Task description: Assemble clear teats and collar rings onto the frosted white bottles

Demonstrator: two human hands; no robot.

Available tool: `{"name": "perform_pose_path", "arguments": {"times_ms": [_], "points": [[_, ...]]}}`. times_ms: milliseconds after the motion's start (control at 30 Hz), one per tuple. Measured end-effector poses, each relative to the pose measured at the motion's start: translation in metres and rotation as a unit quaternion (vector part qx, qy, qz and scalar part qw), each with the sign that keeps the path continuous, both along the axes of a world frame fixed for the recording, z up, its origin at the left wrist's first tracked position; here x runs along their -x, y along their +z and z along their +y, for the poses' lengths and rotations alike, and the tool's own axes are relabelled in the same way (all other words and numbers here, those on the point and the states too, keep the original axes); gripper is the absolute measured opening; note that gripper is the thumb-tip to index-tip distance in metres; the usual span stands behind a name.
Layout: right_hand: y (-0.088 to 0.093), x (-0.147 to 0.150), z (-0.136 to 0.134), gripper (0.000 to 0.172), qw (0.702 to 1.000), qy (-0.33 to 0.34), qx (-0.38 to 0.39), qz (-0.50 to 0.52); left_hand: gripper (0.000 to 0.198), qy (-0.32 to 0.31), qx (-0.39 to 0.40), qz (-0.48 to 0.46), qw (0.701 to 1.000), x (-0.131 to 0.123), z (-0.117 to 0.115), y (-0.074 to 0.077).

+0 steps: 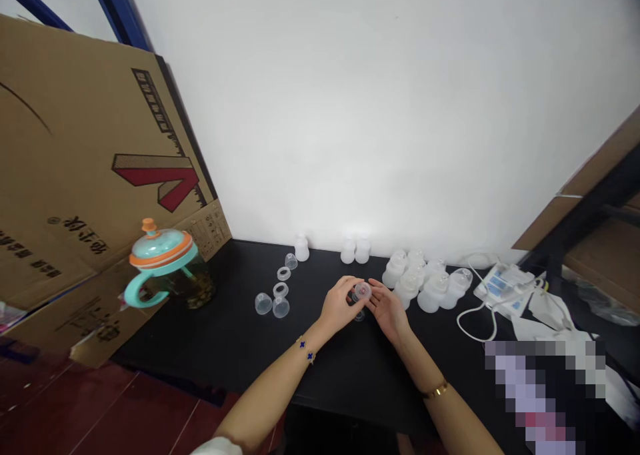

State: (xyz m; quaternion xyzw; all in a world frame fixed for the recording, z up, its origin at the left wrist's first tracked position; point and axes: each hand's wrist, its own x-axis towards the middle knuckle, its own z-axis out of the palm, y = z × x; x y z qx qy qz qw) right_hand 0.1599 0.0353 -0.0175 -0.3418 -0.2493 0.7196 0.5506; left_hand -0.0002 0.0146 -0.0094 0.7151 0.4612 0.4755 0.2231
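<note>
In front of me, near the middle of the black table, my left hand [341, 304] has its thumb and fingers closed round a clear round bottle part [362, 291]. Its centre looks pinkish, and the fingers hide some of its outline. From the other side, my right hand [388, 309] reaches the same part with its fingertips on the edge. Below the hands, another small clear piece [359, 315] shows partly on the table. Clear dome caps [281, 307] and clear rings [281, 289] lie to the left of my hands.
White baby bottles [433, 293] with clear caps cluster at right. Several uncapped white bottles [348, 250] stand by the wall. A teal-lidded jug [165, 268] stands left, before a large cardboard box [90, 141]. White cables [475, 335] and a white box [506, 288] lie far right.
</note>
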Motion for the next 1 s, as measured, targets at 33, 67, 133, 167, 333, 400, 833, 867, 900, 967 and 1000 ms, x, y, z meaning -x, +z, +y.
{"name": "perform_pose_path", "arguments": {"times_ms": [33,67,133,167,333,400,833,867,900,967,1000], "points": [[0.0003,0.0001,0.0,0.026,1.0,0.0,0.004,0.005,0.038,0.001,0.001,0.001,1.0,0.0001,0.0001,-0.0002],[0.0007,0.0003,0.0001,0.026,1.0,0.0,0.008,0.009,0.038,0.002,0.001,0.002,1.0,0.0001,0.0001,-0.0003],[0.0016,0.0004,0.0002,0.026,1.0,0.002,0.012,0.017,0.038,0.005,0.001,0.004,1.0,0.0001,0.0001,-0.0007],[0.002,0.0004,0.0002,0.026,1.0,0.003,0.014,0.021,0.037,0.006,0.001,0.004,1.0,0.0001,0.0001,-0.0009],[0.003,0.0002,-0.0001,0.027,0.999,0.005,0.018,0.028,0.036,0.009,0.0,0.0,1.0,-0.0002,0.0002,-0.002],[0.0028,0.0005,0.0,0.027,0.999,0.002,0.016,0.029,0.036,0.008,-0.002,-0.001,1.0,-0.0003,0.0004,-0.0023],[-0.0015,0.0008,0.0011,0.03,1.0,0.009,-0.005,0.003,0.037,0.005,-0.006,0.005,1.0,-0.0002,-0.0002,0.0002],[-0.0015,0.0008,0.0011,0.03,1.0,0.011,-0.005,0.003,0.037,0.005,-0.005,0.006,1.0,-0.0004,-0.0004,0.0004],[-0.0015,0.0008,0.0011,0.029,1.0,0.011,-0.005,0.004,0.038,0.004,-0.003,0.008,1.0,-0.0005,-0.0005,0.0007],[-0.0017,0.0007,0.0015,0.029,1.0,0.013,-0.002,0.007,0.038,0.003,-0.002,0.012,1.0,-0.0006,-0.0008,0.0013],[-0.0018,0.0005,0.0017,0.029,1.0,0.014,-0.001,0.008,0.038,0.002,-0.002,0.014,1.0,-0.0005,-0.0009,0.0014]]}}
